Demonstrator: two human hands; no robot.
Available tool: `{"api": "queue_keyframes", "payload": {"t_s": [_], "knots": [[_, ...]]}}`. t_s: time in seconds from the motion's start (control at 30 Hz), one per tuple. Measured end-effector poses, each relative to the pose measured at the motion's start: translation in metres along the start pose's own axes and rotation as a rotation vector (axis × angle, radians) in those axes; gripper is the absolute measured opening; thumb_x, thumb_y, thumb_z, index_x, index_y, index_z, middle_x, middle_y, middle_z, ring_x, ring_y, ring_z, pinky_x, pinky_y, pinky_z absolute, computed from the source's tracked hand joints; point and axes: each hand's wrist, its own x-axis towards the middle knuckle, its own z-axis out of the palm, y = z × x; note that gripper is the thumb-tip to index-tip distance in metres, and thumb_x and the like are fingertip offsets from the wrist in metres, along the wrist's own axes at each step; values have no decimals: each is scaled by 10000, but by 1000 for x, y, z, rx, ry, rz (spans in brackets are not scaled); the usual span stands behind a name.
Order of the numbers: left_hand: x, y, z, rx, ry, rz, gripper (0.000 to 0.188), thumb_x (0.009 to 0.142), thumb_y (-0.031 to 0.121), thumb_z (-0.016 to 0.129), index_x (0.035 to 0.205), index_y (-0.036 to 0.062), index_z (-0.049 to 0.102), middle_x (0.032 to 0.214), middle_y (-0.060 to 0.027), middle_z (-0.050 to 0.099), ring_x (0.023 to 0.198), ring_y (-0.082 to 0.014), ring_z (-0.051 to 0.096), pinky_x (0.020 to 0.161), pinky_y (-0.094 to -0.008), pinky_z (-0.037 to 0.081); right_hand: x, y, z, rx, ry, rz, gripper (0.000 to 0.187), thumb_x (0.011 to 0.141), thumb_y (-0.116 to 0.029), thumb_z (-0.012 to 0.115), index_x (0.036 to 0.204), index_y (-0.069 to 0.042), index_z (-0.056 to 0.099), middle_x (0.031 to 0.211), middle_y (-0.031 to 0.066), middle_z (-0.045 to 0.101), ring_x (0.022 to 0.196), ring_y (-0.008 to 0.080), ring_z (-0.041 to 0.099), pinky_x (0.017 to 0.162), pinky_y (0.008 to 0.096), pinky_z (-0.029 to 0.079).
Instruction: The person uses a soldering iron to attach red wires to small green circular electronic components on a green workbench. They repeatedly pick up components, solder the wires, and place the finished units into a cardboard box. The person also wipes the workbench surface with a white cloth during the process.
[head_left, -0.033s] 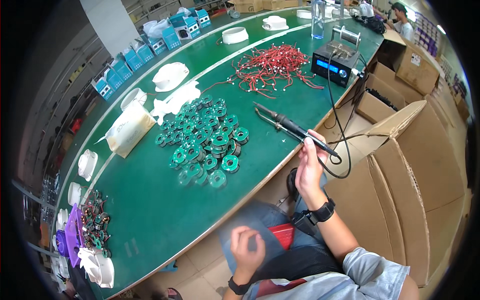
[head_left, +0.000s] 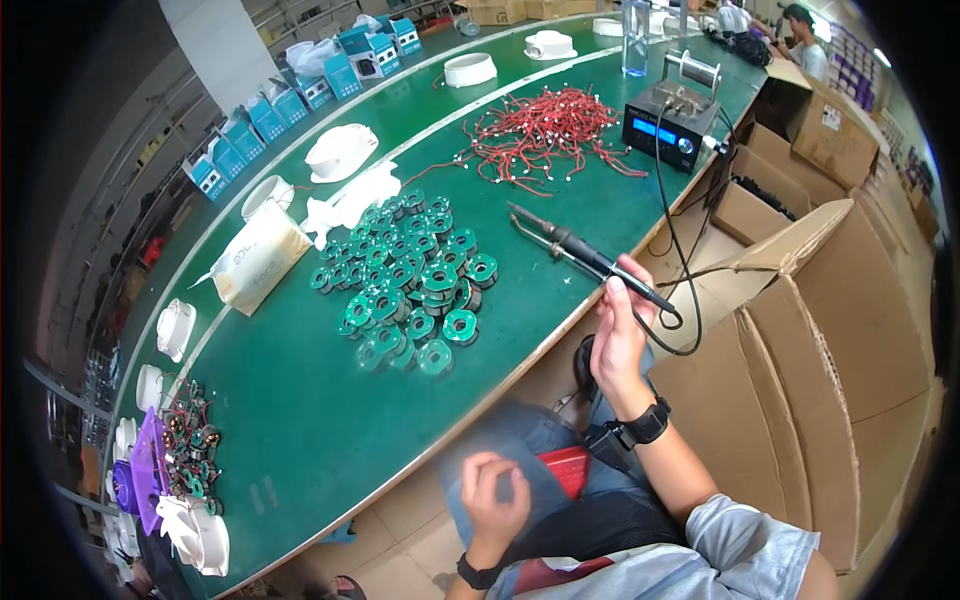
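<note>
My right hand [head_left: 622,335] grips the rear of a black soldering iron [head_left: 575,245] between thumb and fingers at the table's near edge. A thin metal tube runs along the iron, and its tip points to the far left above the green table. My left hand [head_left: 495,500] is over my lap, fingers loosely curled with a gap before the thumb and nothing visible in it. Left of the iron's tip lies a pile of round green circuit boards [head_left: 400,265] on dark coils. Beyond the tip is a heap of red wires [head_left: 550,130] with small white connectors.
A black soldering station [head_left: 665,130] with a solder spool [head_left: 692,72] stands at the far right, its cable hanging to the iron. A white bag [head_left: 262,258], white plastic housings [head_left: 340,152] and a purple tray [head_left: 148,470] line the left. Open cardboard boxes [head_left: 780,390] crowd my right.
</note>
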Motion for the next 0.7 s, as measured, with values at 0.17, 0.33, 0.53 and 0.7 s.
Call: {"api": "queue_keyframes", "payload": {"t_s": [0.17,0.33,0.53,0.7], "knots": [[-1,-3,-1,9,-4,3,123,674,-30,611,783,20,585,839,-135,523,691,-250,566,599,-312,466,-1,-2,-10,140,-62,3,477,799,-77,636,1203,-51,384,926,33,506,756,88,457,665,213,394],[-1,-4,-1,-9,-6,-21,138,679,-26,614,807,18,585,869,-139,520,695,-238,571,606,-306,476,-8,-3,-26,110,-81,43,492,788,-58,640,1211,-48,389,954,42,497,785,87,454,679,222,399],[0,-4,-9,-38,27,-38,180,683,-7,634,857,15,592,896,-143,519,712,-235,581,609,-298,483,-55,-21,-58,-28,-188,373,330,792,-131,628,1071,-58,469,848,-3,435,743,69,413,619,202,335],[-9,-13,-21,-23,24,-95,189,692,37,647,875,35,599,909,-124,537,721,-241,586,605,-319,482,-56,-52,-70,-332,-660,526,180,755,-113,650,873,-42,534,785,-7,500,715,73,474,632,215,369]]}}
